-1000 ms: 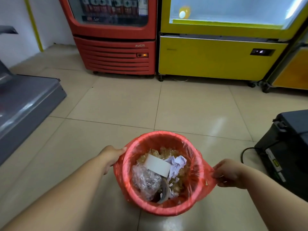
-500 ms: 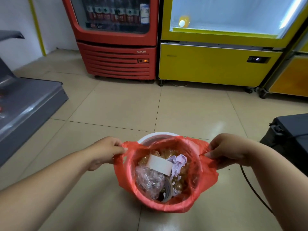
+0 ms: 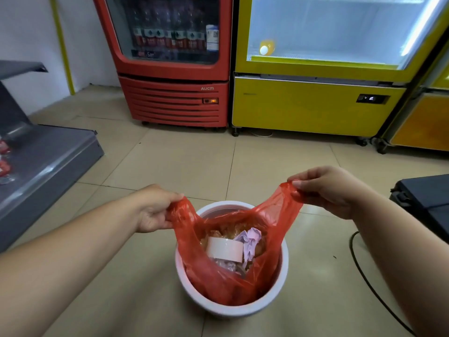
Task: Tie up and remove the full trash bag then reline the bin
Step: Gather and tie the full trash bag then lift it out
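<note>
A small white round bin (image 3: 245, 310) stands on the tiled floor, low in the middle of the view. Inside it sits a thin red trash bag (image 3: 218, 280), its edges pulled off the rim and lifted. The bag holds crumpled paper, clear wrap and a white tape roll (image 3: 224, 249). My left hand (image 3: 153, 210) pinches the bag's left edge beside the bin. My right hand (image 3: 328, 190) pinches the right edge, held higher and out to the right.
A red drinks cooler (image 3: 170, 69) and a yellow cooler (image 3: 315, 74) stand against the far wall. A grey shelf base (image 3: 48, 166) juts in at the left. A black case (image 3: 427, 198) and a black cable (image 3: 371, 288) lie on the floor at the right.
The bag's rim has come off the bin all round, baring the white rim. Both hands have risen and spread apart, stretching the bag's two edges upward.
</note>
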A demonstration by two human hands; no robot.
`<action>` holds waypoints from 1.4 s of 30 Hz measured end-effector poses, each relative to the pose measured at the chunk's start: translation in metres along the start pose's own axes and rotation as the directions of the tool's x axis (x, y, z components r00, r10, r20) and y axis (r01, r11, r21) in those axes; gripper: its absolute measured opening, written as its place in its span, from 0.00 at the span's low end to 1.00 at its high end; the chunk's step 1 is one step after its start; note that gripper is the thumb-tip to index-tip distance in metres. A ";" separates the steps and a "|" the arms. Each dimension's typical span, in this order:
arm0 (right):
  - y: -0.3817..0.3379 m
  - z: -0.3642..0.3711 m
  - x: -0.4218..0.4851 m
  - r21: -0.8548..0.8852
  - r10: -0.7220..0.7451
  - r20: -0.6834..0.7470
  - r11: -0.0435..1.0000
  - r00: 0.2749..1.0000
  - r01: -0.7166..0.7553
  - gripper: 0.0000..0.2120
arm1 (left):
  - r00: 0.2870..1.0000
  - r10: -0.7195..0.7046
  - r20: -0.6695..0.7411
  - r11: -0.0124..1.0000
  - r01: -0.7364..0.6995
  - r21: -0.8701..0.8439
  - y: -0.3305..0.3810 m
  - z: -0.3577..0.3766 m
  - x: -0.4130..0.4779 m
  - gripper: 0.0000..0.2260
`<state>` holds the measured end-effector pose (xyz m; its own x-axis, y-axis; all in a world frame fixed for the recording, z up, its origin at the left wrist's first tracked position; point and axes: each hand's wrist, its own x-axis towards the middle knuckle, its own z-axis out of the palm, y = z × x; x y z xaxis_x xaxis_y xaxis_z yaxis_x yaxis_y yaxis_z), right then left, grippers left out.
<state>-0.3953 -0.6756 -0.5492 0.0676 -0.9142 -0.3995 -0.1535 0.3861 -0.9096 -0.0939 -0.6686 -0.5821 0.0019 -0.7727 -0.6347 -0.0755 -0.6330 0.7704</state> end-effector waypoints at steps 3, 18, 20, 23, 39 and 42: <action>-0.004 0.000 0.006 -0.063 -0.053 0.052 0.996 0.997 0.056 0.16 | 0.996 0.078 0.050 0.996 -0.080 0.045 0.007 -0.001 -0.002 0.06; -0.019 0.009 0.012 -0.575 -0.444 -0.072 0.750 0.893 0.327 0.05 | 0.339 0.941 0.000 0.217 -0.600 0.770 -0.022 0.015 0.005 0.10; -0.018 0.008 0.014 -0.400 -0.401 -0.105 0.855 0.910 0.330 0.04 | 0.425 0.871 -0.247 0.480 -0.626 0.615 -0.013 0.029 0.003 0.09; -0.018 0.011 0.020 -0.368 -0.363 -0.136 0.882 0.922 0.294 0.05 | 0.630 0.669 -0.394 0.741 -0.609 0.282 -0.003 0.043 0.016 0.08; -0.019 0.048 0.045 -0.614 -0.190 -0.003 0.775 0.982 0.149 0.03 | 0.719 0.633 -0.285 0.735 -0.674 -0.067 -0.021 0.089 0.050 0.14; -0.018 0.055 0.048 -0.626 -0.228 -0.008 0.760 0.974 0.173 0.03 | 0.796 0.534 -0.285 0.779 -0.594 -0.199 -0.019 0.097 0.050 0.15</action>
<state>-0.3348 -0.7200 -0.5584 0.0930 -0.9791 -0.1810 -0.7221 0.0588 -0.6893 -0.1889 -0.6913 -0.6343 0.2451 -0.9665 -0.0767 0.1387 -0.0434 0.9894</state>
